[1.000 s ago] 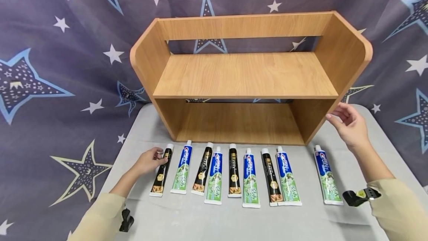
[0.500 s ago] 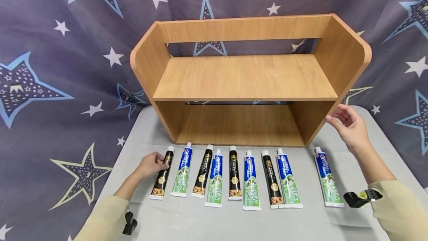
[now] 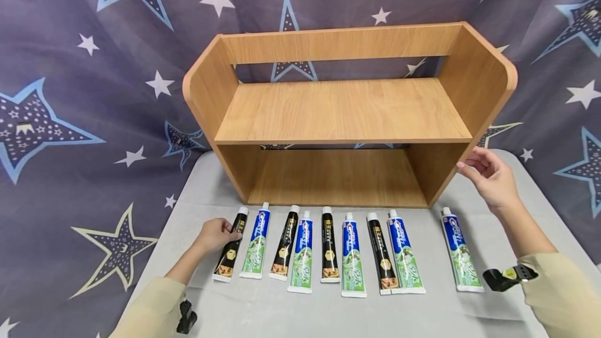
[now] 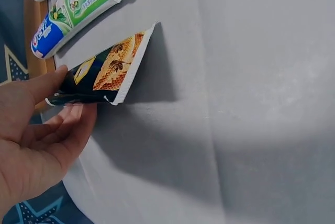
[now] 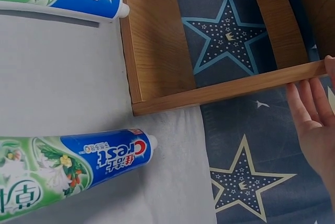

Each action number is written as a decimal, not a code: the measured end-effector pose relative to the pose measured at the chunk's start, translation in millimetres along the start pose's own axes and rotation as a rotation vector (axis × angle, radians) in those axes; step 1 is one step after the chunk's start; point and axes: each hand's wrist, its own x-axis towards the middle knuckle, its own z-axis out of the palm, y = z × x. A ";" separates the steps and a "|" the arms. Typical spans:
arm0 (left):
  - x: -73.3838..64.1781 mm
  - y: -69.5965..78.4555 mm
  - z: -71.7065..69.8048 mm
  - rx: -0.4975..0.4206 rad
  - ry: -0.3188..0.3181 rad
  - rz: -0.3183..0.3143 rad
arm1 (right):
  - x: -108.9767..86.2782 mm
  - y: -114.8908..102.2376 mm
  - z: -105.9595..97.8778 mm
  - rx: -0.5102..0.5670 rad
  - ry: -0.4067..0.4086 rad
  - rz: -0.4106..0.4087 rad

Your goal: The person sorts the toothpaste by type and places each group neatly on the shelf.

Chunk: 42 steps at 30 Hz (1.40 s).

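Note:
My left hand [image 3: 213, 236] pinches the leftmost black toothpaste tube [image 3: 229, 256], thumb on its upper side and fingers at its left edge. In the left wrist view this tube [image 4: 115, 68] shows a honeycomb print and a white crimped end, tilted, with a shadow beside it. A blue-and-green Crest toothpaste tube [image 3: 256, 244] lies just right of it. My right hand [image 3: 496, 181] grips the right side panel of a wooden shelf [image 3: 345, 111]. In the right wrist view its thumb is at the panel's edge [image 5: 230, 89] and its fingers [image 5: 309, 101] lie along the outer face.
Several more tubes, black and Crest ones, lie in a row before the shelf on the grey-white table [image 3: 263, 312]. One Crest tube [image 3: 462, 252] lies apart at the right. A star-patterned curtain [image 3: 56, 213] hangs behind and at both sides.
My left hand has shifted slightly right with the black toothpaste tube, bringing its cap closer to the neighbouring Crest tube. My right hand stays at the shelf panel.

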 end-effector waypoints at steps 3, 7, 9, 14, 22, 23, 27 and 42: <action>-0.7 -3.3 0.8 -0.019 -0.002 -0.027 | -0.7 0.1 2.1 -0.007 0.013 -0.001; -0.3 -5.3 -0.4 -0.059 -0.017 -0.087 | -1.3 -0.5 4.1 -0.017 0.029 -0.002; 0.3 -5.3 -1.5 -0.080 -0.026 -0.115 | -1.4 -0.8 4.0 -0.026 0.032 -0.001; 0.4 -4.1 -3.1 -0.157 -0.058 -0.161 | -1.5 -1.8 3.9 -0.025 0.042 -0.005; -5.4 2.1 -10.2 -0.295 -0.167 -0.158 | -1.9 -3.1 5.9 -0.045 0.063 -0.002; -5.9 2.5 -11.2 -0.306 -0.183 -0.155 | -2.0 -3.2 6.0 -0.050 0.066 0.002; -6.1 3.1 -13.4 -0.348 -0.235 -0.130 | -2.8 -3.0 5.8 -0.072 0.078 0.014; -7.9 13.8 -23.9 -0.449 -0.327 -0.063 | -5.7 0.4 5.9 -0.094 0.123 0.024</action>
